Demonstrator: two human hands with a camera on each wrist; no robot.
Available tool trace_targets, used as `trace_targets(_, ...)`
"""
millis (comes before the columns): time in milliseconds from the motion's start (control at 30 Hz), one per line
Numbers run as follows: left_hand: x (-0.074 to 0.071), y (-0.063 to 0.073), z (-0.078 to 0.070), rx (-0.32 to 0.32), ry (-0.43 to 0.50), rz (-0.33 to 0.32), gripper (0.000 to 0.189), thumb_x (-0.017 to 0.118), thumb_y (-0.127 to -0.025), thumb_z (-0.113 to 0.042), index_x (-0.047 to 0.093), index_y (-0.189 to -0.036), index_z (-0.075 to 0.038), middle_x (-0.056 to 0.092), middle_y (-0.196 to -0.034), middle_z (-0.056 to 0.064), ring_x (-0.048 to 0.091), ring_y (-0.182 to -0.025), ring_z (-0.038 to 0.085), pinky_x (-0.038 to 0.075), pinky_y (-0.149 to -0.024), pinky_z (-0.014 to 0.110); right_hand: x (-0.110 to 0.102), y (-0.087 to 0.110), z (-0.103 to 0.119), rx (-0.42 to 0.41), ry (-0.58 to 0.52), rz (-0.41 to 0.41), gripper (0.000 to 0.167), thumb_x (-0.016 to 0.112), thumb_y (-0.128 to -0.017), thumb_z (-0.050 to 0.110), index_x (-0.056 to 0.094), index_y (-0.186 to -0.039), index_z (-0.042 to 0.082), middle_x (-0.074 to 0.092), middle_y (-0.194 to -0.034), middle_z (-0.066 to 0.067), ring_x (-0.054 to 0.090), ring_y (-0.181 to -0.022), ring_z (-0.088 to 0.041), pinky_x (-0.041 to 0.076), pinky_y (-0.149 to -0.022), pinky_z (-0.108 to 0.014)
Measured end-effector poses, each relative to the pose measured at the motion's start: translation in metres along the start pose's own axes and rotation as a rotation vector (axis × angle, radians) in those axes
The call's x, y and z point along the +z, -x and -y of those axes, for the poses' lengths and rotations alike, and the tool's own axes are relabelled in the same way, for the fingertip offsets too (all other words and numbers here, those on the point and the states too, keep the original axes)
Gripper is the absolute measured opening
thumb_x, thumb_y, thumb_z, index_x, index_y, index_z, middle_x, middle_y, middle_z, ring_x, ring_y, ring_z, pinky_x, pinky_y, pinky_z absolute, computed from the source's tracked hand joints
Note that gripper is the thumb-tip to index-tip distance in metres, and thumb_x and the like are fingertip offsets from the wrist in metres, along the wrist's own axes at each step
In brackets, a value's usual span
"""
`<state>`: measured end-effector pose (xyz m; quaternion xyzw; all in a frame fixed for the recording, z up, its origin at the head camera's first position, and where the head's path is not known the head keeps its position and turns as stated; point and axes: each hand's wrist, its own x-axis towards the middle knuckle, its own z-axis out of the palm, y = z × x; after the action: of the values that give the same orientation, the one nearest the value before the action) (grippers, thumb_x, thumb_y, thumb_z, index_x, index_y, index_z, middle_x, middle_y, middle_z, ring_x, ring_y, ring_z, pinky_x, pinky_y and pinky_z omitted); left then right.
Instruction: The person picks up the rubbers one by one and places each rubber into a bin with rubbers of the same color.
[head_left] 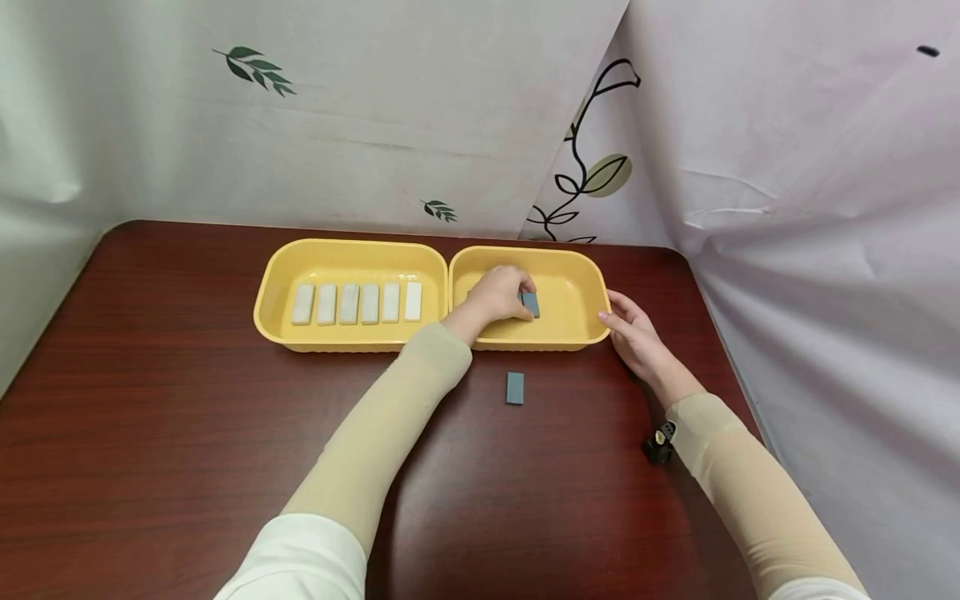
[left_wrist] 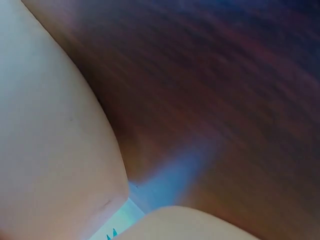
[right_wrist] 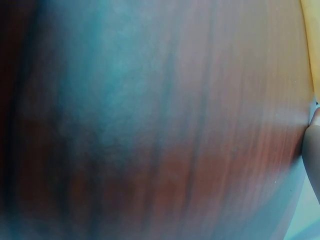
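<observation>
My left hand [head_left: 495, 296] reaches into the right yellow plastic tray [head_left: 577, 340], thumb and fingers around the ends of a blue-grey rectangular block [head_left: 531, 305]. More blocks beside it are mostly hidden under the hand. At that tray's right end, my right hand [head_left: 637, 342] grips the wall, with the thumb at the rim and the fingers outside. Another blue-grey block [head_left: 515, 388] lies on the table in front of the tray. In the right wrist view only the tray's edge [right_wrist: 314, 45] and part of a finger show; the left wrist view has skin and tabletop.
A second yellow tray [head_left: 352, 340] stands against the first on the left, with several whitish blocks [head_left: 348, 304] in a row inside. Both sit on a dark red-brown wooden table [head_left: 150, 400]. White patterned curtains [head_left: 375, 108] hang behind and on both sides.
</observation>
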<state>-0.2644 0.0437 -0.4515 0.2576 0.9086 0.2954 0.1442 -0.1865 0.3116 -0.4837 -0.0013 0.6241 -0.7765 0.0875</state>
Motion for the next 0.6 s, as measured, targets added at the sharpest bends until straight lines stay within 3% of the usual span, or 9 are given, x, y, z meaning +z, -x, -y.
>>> trace_targets(600, -0.0004, 0.0001, -0.0001, -0.010, 0.023, -0.003, 0.040, 0.086, -0.092, -0.026, 0.073, -0.126, -0.009, 0.074, -0.128, 0.007, 0.065, -0.122, 0.023, 0.050, -0.110, 0.034, -0.0003, 0.0000, 0.0005, 0.004, 0.006, 0.004, 0.037, 0.047, -0.105, -0.008, 0.057, -0.132, 0.014, 0.067, -0.124, 0.005, 0.063, -0.115, -0.007, 0.051, -0.099, -0.016)
